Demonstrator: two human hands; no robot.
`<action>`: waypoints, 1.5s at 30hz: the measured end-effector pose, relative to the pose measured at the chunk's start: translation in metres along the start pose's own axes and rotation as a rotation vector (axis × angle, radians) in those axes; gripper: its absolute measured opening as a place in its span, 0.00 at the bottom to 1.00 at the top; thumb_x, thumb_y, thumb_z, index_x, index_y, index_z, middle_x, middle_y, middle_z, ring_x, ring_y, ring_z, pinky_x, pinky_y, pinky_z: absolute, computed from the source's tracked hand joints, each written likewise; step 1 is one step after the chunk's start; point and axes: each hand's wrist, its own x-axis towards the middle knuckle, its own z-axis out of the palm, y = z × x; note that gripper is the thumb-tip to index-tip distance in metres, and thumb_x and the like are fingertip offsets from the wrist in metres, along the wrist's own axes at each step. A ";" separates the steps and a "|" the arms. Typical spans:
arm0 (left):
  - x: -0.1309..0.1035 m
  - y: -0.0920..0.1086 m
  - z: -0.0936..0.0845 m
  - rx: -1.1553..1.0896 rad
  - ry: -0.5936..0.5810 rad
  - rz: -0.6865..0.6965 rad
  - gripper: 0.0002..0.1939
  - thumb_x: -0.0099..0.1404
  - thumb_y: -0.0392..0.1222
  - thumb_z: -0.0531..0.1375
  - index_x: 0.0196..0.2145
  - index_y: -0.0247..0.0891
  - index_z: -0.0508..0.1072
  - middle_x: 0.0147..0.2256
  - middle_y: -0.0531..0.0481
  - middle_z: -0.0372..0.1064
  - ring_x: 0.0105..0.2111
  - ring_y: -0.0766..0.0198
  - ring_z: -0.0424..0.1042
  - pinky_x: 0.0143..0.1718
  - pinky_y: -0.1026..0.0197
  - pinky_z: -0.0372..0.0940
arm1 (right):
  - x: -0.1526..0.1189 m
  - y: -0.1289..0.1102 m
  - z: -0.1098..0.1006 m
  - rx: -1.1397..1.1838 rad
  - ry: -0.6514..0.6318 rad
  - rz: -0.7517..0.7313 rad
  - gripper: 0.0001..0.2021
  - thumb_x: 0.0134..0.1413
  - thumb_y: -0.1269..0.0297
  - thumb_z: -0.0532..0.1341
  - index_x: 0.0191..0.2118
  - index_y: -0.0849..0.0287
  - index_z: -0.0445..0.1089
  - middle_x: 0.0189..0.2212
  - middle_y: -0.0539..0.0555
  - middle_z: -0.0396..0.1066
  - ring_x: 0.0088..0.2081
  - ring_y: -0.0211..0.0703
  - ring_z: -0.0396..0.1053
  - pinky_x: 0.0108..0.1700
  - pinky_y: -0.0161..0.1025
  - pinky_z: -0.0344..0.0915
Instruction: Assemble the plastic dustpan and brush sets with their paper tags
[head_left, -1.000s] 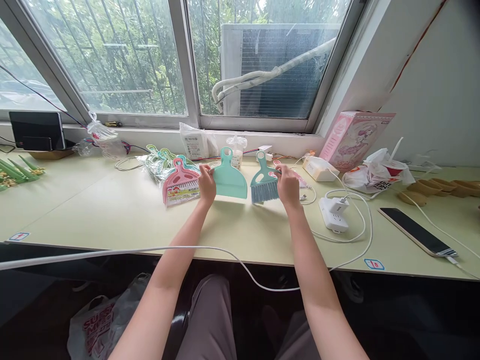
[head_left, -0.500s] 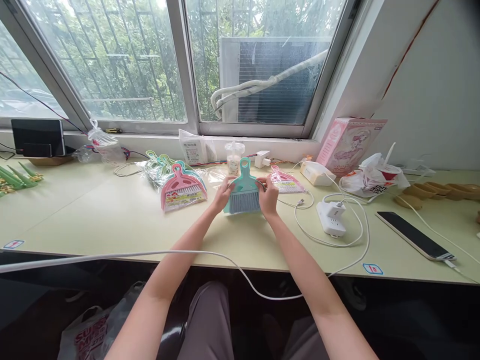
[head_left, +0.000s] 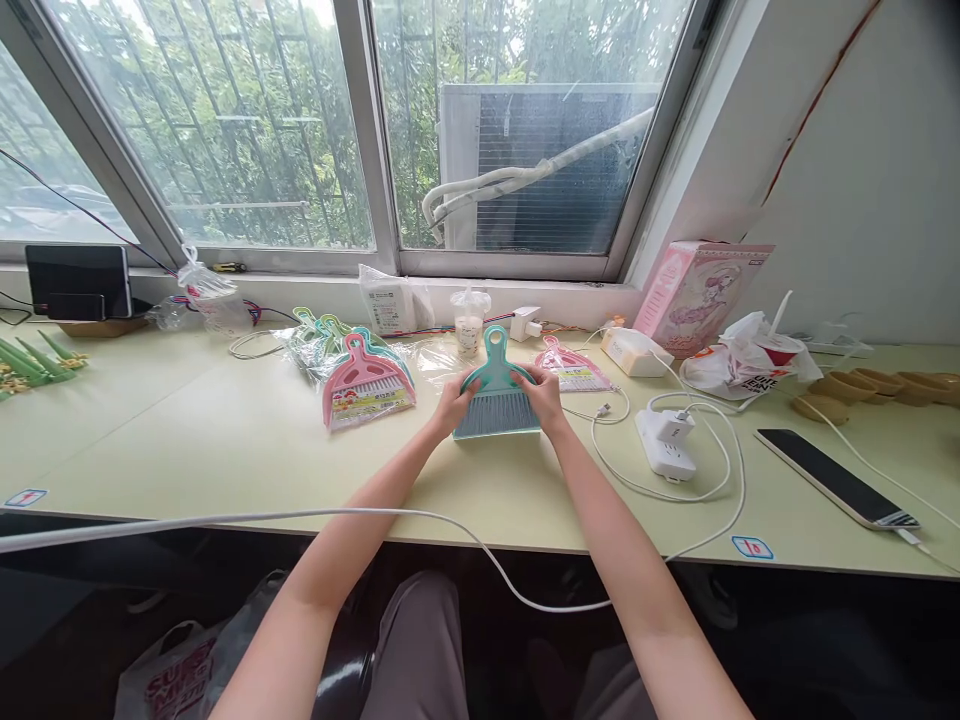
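A teal dustpan and brush set (head_left: 495, 374) is held upright over the table between my hands, handle up and grey bristles (head_left: 496, 412) facing me. My left hand (head_left: 454, 402) grips its left side, and my right hand (head_left: 546, 396) its right side, both with fingers closed and thumbs on the front. Part of the dustpan hides behind the brush. To the left lies a pink dustpan and brush set (head_left: 367, 375) with a printed label. Behind it are green and blue ones (head_left: 319, 340) in clear plastic. Another pink labelled set (head_left: 574, 368) lies just beyond my right hand.
A white cable (head_left: 480, 540) hangs across the table's front edge above my lap. Right of my hands are a power strip (head_left: 664, 440) and a phone (head_left: 832, 478). At the back stand a lidded cup (head_left: 469, 332) and a pink box (head_left: 705, 298).
The teal set now sits slightly lower and to the right in view, with more of the bristles' width and the dustpan's lower rim showing. Both hands still hold its sides.
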 end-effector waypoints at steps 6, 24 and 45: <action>0.001 0.000 -0.003 0.087 0.019 -0.001 0.16 0.61 0.44 0.59 0.46 0.37 0.76 0.37 0.46 0.75 0.40 0.53 0.70 0.46 0.54 0.64 | -0.002 0.004 0.012 0.152 0.132 0.109 0.24 0.32 0.48 0.72 0.34 0.60 0.77 0.34 0.55 0.77 0.38 0.47 0.74 0.44 0.44 0.70; 0.022 -0.028 -0.056 -0.600 0.490 -0.382 0.18 0.56 0.40 0.69 0.44 0.38 0.72 0.41 0.44 0.73 0.44 0.58 0.74 0.50 0.55 0.69 | -0.010 0.032 0.011 -0.914 -0.521 0.028 0.20 0.63 0.54 0.56 0.57 0.56 0.66 0.64 0.58 0.57 0.66 0.51 0.50 0.65 0.56 0.44; 0.017 -0.023 -0.047 -0.763 0.470 -0.385 0.27 0.55 0.25 0.61 0.53 0.38 0.68 0.43 0.46 0.75 0.47 0.57 0.73 0.53 0.54 0.67 | -0.003 0.025 -0.015 -0.957 -0.460 0.231 0.47 0.33 0.72 0.73 0.64 0.58 0.58 0.52 0.63 0.64 0.50 0.51 0.68 0.50 0.43 0.67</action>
